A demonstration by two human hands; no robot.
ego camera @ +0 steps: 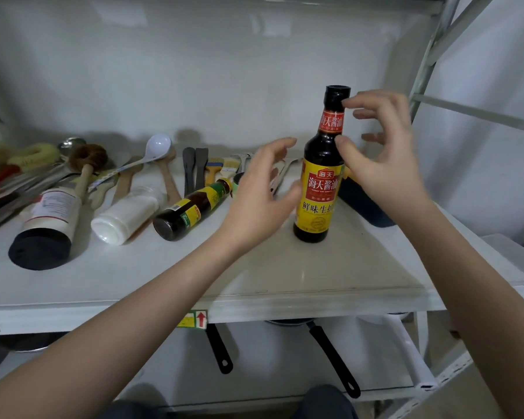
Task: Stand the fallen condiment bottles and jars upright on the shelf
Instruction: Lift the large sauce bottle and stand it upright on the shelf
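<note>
A smooth white shelf (254, 285) runs before a pale wall, its front lip bare and open near the right corner. There a dark glass soy sauce bottle (321, 182) stands upright, yellow-and-red label glossy. The left hand (257, 201) hovers spread beside its body; the right hand (381, 152) curls loosely by the neck, grip open. Leftward lie three fallen containers: a green-labelled dark bottle (191, 208), a white plastic bottle (127, 214) and a black-capped white bottle (47, 226), against cluttered utensils (164, 164).
</note>
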